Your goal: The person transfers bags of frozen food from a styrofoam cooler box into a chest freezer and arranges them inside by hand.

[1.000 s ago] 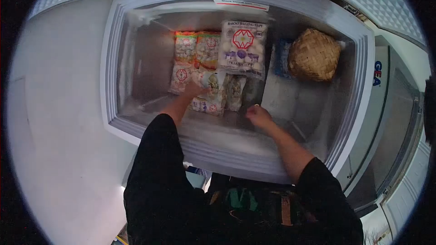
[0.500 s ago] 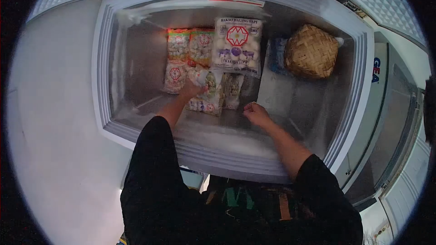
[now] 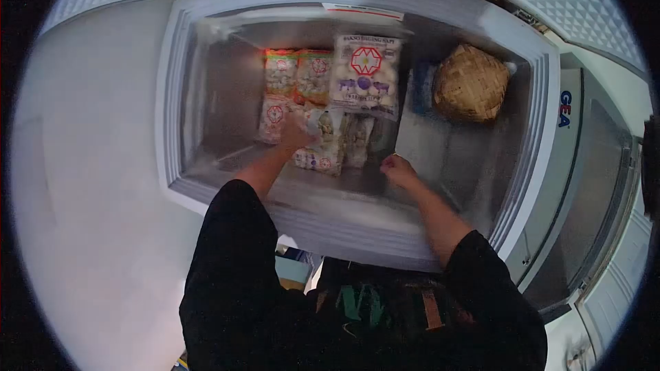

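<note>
Inside an open chest freezer point(image 3: 213, 117), my left hand point(image 3: 295, 132) is over the front packets of frozen food. It is against the left edge of a clear bag of meatballs point(image 3: 331, 145); motion blur hides its fingers. My right hand point(image 3: 400, 170) hovers above the freezer floor, right of a smaller clear packet point(image 3: 359, 141), its fingers curled together with nothing visible in them. A large white bag of meatballs point(image 3: 366, 75) labelled "Bakso Daging Sapi" lies behind. Orange-edged packets point(image 3: 313, 75) and a red-printed packet point(image 3: 273, 118) lie to the left.
A woven bamboo basket point(image 3: 472, 84) sits on the raised step point(image 3: 430, 144) at the right, beside a bluish packet point(image 3: 421, 89). The freezer's ridged rim point(image 3: 357, 251) runs between my body and the packets. Another GEA unit point(image 3: 565, 110) stands to the right.
The whole view has shifted slightly. My left hand has moved a little left and back over the packets. My right hand keeps nearly the same place, and the packets look unmoved.
</note>
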A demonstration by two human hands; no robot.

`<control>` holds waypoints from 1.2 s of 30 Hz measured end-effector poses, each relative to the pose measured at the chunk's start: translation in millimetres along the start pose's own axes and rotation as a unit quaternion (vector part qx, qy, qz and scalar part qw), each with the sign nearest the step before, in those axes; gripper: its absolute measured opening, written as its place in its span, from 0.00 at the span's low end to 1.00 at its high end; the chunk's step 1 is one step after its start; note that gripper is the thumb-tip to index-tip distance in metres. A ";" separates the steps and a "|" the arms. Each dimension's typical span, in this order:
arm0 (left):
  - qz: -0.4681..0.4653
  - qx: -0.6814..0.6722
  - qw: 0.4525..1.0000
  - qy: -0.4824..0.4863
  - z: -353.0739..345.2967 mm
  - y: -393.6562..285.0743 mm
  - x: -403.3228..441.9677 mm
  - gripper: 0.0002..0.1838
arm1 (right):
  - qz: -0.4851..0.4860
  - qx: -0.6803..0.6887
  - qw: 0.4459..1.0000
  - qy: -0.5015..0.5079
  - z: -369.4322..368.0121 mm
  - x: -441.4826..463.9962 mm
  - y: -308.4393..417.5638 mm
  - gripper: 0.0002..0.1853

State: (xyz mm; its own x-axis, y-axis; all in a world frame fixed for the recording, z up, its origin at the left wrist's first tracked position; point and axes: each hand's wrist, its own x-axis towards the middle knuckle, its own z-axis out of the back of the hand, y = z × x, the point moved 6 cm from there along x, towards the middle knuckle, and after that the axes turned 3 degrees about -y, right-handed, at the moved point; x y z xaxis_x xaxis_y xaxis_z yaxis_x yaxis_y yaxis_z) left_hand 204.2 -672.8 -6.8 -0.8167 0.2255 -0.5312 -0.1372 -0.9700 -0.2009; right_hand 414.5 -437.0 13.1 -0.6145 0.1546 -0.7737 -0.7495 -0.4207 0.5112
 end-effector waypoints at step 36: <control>0.051 -0.252 0.902 -0.346 166.8 63.6 -491.6 0.11 | 0.403 -0.446 0.788 0.131 -18.1 -221.6 274.8 0.28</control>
State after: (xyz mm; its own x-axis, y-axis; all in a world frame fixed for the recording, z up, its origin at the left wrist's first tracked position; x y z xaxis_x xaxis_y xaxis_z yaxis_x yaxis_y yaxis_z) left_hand 503.5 -860.6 378.8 -0.9889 -0.1433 0.0385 0.0887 -0.7788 -0.6209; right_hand 349.2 -603.0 318.3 -0.6425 -0.6259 -0.4421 0.4019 -0.7665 0.5010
